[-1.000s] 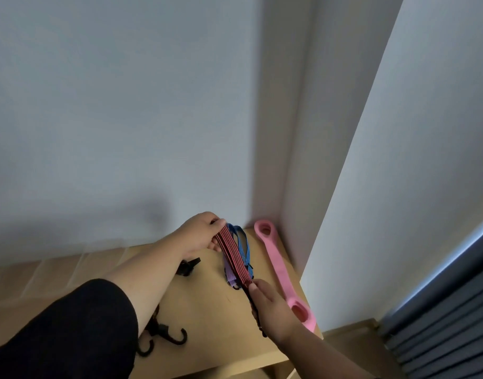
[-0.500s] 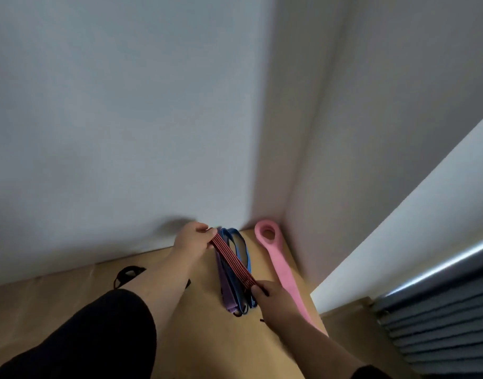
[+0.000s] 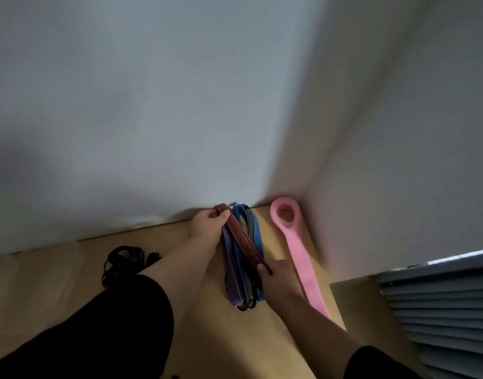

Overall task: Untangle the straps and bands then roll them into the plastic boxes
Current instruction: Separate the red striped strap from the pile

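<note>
A red striped strap (image 3: 241, 239), folded into a flat bundle, is stretched between both hands. My left hand (image 3: 208, 224) grips its far end by the wall. My right hand (image 3: 278, 274) pinches its near end. Under it lie a blue striped strap (image 3: 255, 233) and a purple band (image 3: 230, 269), side by side on the wooden table (image 3: 57, 274). A pink band (image 3: 297, 247) with an oval loop end lies to the right along the side wall. No plastic box is in view.
A tangle of black cord (image 3: 125, 261) lies on the table left of my left arm. White walls meet in a corner just behind the straps. The table's right edge drops off beside grey slatted blinds (image 3: 440, 305).
The view has tilted and shifted. Both hands have kept hold of the red strap and lowered it over the blue and purple ones, close to the wall. The black cord has come into view.
</note>
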A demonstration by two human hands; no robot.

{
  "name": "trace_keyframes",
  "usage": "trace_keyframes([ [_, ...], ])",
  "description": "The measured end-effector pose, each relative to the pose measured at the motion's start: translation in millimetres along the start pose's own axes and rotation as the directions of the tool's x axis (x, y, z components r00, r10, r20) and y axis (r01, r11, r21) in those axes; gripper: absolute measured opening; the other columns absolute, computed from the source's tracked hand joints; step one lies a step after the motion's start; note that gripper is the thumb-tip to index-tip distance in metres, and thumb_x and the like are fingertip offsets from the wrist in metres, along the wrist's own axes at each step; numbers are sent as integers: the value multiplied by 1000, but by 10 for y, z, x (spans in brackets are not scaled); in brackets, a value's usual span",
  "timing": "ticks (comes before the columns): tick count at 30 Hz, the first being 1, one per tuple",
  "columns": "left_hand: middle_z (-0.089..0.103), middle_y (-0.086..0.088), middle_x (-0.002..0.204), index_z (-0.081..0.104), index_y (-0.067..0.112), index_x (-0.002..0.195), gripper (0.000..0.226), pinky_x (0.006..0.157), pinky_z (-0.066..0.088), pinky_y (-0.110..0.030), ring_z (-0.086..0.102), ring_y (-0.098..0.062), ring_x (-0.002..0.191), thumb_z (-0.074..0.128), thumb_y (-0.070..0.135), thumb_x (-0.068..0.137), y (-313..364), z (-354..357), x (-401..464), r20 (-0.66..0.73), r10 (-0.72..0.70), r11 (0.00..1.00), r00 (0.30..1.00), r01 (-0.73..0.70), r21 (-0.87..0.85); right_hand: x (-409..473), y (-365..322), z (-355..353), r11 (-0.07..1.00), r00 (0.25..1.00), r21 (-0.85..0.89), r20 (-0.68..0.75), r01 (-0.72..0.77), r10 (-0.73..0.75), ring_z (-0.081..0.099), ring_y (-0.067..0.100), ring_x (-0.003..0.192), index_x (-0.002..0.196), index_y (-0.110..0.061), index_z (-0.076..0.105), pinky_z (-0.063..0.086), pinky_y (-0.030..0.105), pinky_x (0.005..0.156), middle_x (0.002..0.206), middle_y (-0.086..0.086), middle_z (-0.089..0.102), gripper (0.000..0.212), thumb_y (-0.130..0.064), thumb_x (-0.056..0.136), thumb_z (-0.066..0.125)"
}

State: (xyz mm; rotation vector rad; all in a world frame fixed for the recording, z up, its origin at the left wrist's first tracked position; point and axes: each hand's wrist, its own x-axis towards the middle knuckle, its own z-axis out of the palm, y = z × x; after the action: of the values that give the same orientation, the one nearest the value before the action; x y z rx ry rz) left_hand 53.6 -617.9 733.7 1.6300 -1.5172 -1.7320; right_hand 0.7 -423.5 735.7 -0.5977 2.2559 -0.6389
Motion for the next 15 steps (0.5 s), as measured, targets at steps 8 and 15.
trace_keyframes([
  [8,62,4,87,59,19,92,28,75,47,-30,61,-20,85,64,47,92,31,39,-136,-93,96,951,991,-64,302,94,188,187,997,995,-73,-96,-21,14,61,14,82,106,-27,66,56,33,69,93,-3,63,48,-60,90,35],
  [15,68,1,80,67,17,90,41,55,49,-27,66,-12,72,49,53,97,-301,-49,-672,66,122,898,990,-139,418,15,141,122,999,993,-39,-121,5,-10,61,12,79,96,-28,65,57,34,65,88,-4,62,34,-54,93,43],
])
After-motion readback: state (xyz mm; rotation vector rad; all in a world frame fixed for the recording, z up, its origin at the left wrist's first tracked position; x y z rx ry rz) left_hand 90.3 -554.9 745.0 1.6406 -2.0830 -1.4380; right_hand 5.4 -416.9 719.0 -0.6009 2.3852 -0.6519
